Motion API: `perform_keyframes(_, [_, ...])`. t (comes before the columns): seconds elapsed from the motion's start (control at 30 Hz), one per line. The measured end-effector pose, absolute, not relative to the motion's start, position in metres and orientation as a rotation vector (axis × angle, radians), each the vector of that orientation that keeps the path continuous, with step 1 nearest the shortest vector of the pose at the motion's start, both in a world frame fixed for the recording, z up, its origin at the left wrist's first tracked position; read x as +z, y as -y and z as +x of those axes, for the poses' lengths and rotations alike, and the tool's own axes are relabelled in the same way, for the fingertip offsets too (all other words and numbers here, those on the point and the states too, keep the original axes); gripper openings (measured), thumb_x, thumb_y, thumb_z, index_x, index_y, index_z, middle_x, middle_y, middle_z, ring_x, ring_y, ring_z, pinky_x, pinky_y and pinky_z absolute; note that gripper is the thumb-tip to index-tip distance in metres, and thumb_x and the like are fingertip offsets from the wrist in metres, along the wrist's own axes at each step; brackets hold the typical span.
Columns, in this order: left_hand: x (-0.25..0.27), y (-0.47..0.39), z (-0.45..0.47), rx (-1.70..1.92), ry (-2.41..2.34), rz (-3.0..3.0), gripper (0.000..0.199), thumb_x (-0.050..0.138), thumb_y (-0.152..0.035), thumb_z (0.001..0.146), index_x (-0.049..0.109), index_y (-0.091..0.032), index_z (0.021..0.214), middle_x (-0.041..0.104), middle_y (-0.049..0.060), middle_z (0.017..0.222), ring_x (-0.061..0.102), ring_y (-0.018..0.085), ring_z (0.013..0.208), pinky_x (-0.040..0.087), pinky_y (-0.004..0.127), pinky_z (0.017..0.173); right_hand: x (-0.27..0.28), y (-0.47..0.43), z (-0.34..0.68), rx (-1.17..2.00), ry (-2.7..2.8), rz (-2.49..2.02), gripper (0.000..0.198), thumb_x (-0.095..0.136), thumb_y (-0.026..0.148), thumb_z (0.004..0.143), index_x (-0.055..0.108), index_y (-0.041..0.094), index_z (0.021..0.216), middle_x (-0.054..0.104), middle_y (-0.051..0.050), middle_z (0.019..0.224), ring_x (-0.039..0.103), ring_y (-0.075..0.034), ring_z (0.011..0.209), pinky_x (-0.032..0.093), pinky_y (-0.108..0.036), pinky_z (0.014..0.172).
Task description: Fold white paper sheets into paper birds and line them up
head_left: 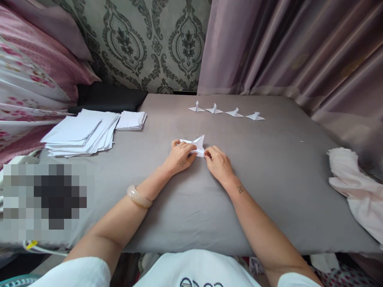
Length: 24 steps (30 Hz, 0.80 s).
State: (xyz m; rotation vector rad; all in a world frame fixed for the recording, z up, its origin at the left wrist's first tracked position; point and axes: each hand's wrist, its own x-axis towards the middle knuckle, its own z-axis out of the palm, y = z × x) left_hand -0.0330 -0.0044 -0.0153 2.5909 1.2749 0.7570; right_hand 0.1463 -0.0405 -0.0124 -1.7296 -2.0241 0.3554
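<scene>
Probably light and easily creased, the folded paper [200, 143] suits an edge hold, the left hand [182, 154] pinching its left side, the right hand [219, 162] its right corner.

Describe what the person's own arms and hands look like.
The person wears short white fabric sleeves. A thick, pale, glossy bangle circles the left forearm. Small dark dots mark the left hand; a dark angular marking shows near the right wrist. Both hands are gloveless.
</scene>
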Motion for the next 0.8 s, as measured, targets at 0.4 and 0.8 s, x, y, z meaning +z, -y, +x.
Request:
perform_keyframes(0.4, [-0.0178, -0.0017, -0.0403, 0.742, -1.206, 2.584, 0.033, 0.042, -0.003, 0.074, 0.056, -0.021, 0.098, 0.069, 0.001, 0.088, 0.058, 0.019, 0.092, 0.026, 0.04, 0.091, -0.0129, 0.043, 0.1433, 0.349, 2.193, -1.562, 0.033, 0.043, 0.007, 0.09, 0.07, 0.019, 0.104, 0.063, -0.008, 0.101, 0.055, -0.02, 0.099, 0.044, -0.029, 0.084])
perform_keyframes(0.8, [-0.0199, -0.0035, -0.0415, 0.825, -1.487, 2.682, 0.025, 0.051, -0.04, 0.091, 0.057, -0.017, 0.101, 0.062, 0.01, 0.101, 0.054, 0.024, 0.092, 0.035, 0.037, 0.081, -0.0144, 0.0423, 0.1462, 0.382, 2.214, -1.545, 0.033, 0.046, 0.011, 0.091, 0.072, 0.025, 0.106, 0.063, -0.007, 0.103, 0.054, -0.019, 0.101, 0.045, -0.03, 0.083])
